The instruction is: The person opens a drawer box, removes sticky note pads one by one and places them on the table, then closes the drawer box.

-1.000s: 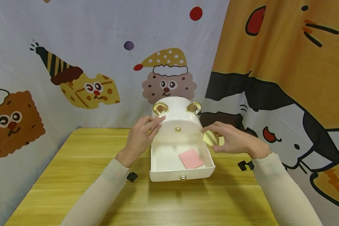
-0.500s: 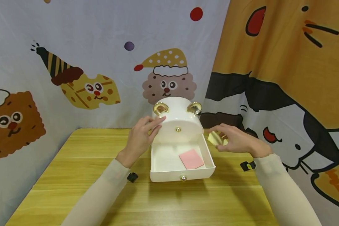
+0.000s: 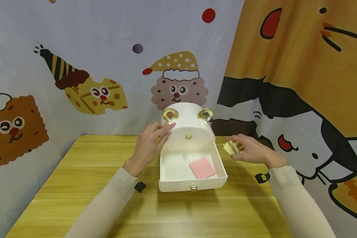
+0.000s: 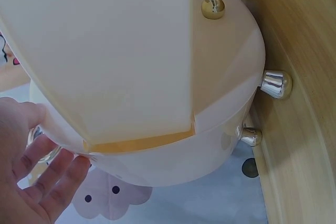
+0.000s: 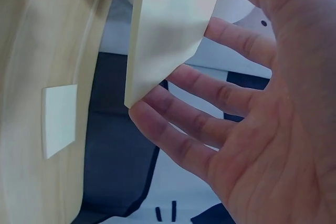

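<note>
A glossy white bear-shaped storage box (image 3: 185,114) with gold ears stands at the back of the table, one drawer (image 3: 172,165) pulled out toward me. In that drawer, at its right front, lies a pink square sticky-note pad (image 3: 202,168). My left hand (image 3: 148,142) rests on the box's left side, thumb and fingertips touching it near the left ear. Right of the box, my right hand (image 3: 251,150) pinches a pale yellow sticky-note pad (image 5: 168,30) above the table between thumb and fingers. A second pale pad (image 5: 60,119) lies on the table below it.
The wooden table (image 3: 107,198) meets a cartoon-printed curtain (image 3: 107,33) close behind the box. A gold knob (image 3: 188,136) shows above the drawn-out drawer and another gold knob (image 4: 212,8) beneath it. The drawer's front knob (image 3: 193,188) points toward me.
My right hand has moved right and slightly down, taking the yellow sticky-note pad away from the box. My left hand and the drawer with the pink pad stay put.
</note>
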`<state>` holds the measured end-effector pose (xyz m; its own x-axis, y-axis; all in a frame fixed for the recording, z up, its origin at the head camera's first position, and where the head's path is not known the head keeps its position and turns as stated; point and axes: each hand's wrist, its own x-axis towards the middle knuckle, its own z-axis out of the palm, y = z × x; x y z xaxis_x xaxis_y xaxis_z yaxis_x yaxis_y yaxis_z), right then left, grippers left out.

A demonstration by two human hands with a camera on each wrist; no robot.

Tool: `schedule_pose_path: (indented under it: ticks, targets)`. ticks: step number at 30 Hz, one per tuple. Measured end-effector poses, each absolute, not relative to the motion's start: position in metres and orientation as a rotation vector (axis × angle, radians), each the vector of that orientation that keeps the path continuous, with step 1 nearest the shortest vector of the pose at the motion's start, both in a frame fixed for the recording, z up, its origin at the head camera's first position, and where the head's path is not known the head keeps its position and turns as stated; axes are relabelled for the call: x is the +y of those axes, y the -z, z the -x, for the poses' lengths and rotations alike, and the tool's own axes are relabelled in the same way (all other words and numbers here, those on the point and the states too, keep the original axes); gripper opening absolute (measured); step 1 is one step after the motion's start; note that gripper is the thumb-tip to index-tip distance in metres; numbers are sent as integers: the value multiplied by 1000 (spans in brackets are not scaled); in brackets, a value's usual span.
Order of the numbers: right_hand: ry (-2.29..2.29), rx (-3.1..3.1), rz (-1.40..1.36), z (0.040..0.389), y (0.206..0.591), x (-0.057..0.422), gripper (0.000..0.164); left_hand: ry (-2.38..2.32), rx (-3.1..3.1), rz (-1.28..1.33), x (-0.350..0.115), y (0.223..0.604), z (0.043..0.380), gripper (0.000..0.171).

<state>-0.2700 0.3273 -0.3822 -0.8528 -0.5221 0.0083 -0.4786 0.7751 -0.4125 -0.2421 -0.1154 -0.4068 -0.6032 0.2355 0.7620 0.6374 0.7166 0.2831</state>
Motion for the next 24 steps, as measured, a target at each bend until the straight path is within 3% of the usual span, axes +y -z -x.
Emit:
schedule_pose_path:
  ticks: [24]
  targets:
    - [580,2956,559,274,437,346,67,717,-2204,654,-114,405,240,41]
